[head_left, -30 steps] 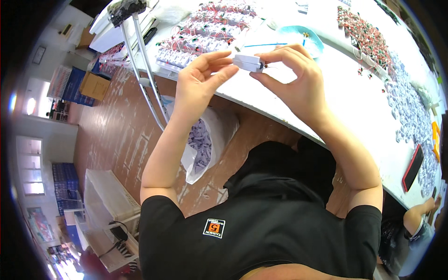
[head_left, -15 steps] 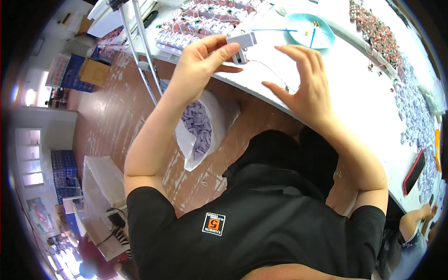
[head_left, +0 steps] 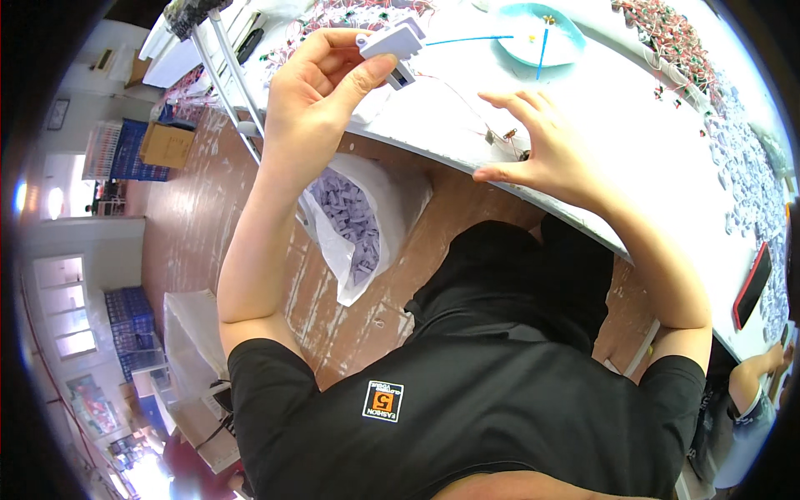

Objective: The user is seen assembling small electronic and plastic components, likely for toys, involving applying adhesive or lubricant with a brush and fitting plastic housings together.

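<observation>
Between the thumb and fingers of my left hand (head_left: 321,87) is a small white plastic housing (head_left: 393,43), tilted, with a dark slot on its lower part. A thin wire (head_left: 454,90) runs from near the housing toward small parts (head_left: 507,135) at the table's near edge. My right hand (head_left: 557,150) hovers beside these parts with its fingers apart and thumb stretched out, apparently holding nothing. Beyond the hands, a light blue dish (head_left: 508,52) holds a few small pieces. One thin blue stick (head_left: 542,54) leans over the dish's rim; another (head_left: 467,40) points toward the housing.
Wired white units (head_left: 333,21) crowd the table's far left. Red-wired parts (head_left: 667,37) and a heap of pale pieces (head_left: 742,183) line the right, near a red-edged phone (head_left: 752,287). Below the edge stands a white sack (head_left: 404,200) of pale pieces. Another person's arm (head_left: 754,375) shows at lower right.
My left hand has moved left and up in the picture with the housing, which is now more tilted. My right hand stays spread and has shifted slightly; the view has turned a little.
</observation>
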Action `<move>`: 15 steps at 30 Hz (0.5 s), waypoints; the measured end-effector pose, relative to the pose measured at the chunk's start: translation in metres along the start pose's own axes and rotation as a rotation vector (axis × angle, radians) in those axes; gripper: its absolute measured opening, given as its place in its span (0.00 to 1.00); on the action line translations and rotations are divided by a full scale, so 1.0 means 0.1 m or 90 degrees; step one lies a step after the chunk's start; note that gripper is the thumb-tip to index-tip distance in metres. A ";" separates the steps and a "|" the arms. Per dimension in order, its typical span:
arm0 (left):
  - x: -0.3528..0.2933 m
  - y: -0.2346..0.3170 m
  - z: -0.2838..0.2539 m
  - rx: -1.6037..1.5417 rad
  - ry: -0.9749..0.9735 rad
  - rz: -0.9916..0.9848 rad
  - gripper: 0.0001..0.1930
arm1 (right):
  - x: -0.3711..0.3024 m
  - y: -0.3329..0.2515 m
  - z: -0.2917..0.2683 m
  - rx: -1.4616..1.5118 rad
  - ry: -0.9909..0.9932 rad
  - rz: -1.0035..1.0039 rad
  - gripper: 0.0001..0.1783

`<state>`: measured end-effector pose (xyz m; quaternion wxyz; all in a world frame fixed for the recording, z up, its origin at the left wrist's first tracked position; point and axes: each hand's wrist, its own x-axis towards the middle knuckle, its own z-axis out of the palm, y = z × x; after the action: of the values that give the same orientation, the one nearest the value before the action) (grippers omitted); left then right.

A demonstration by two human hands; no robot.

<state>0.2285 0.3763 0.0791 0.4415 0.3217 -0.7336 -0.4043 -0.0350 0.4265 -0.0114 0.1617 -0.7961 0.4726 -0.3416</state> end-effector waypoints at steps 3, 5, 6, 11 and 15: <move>-0.03 -0.01 -0.05 0.035 0.019 0.014 0.12 | -0.08 0.04 -0.05 0.009 -0.046 -0.030 0.49; -0.01 0.00 -0.05 0.043 0.019 0.018 0.12 | -0.14 0.07 -0.10 -0.040 -0.065 -0.017 0.48; 0.00 -0.01 -0.04 0.024 0.031 0.012 0.12 | -0.16 0.09 -0.08 -0.041 -0.068 -0.012 0.48; 0.02 -0.04 -0.09 0.015 0.059 0.005 0.12 | -0.15 0.13 0.08 0.136 -0.110 0.143 0.29; -0.03 -0.05 -0.11 0.026 0.069 0.022 0.12 | -0.11 0.17 0.12 0.136 -0.137 0.119 0.24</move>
<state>0.2406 0.3732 0.0761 0.4807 0.3393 -0.7221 -0.3639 -0.0408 0.4270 -0.0344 0.3262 -0.7591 0.4854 -0.2860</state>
